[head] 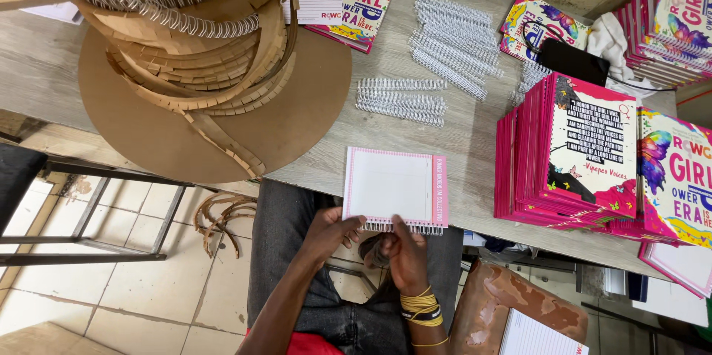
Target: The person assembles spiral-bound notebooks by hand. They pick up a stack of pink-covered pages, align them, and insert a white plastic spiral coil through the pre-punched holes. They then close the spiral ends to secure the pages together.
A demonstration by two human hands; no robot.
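A white-paged notebook (pixel 388 184) with a pink border lies at the table's near edge, its silver wire binding (pixel 423 228) along the side closest to me. My left hand (pixel 334 232) grips the notebook's near left corner at the end of the wire. My right hand (pixel 404 251), with yellow bands on the wrist, pinches the wire binding near its middle. Both hands hang just off the grey wooden table (pixel 475 132), above my lap.
A big cardboard spool (pixel 215 73) of wire binding and brown strip fills the table's left. Loose wire combs (pixel 454 40) and a smaller bunch (pixel 400 101) lie behind the notebook. Stacks of pink notebooks (pixel 564 151) stand at the right. A black phone (pixel 572 61) lies further back.
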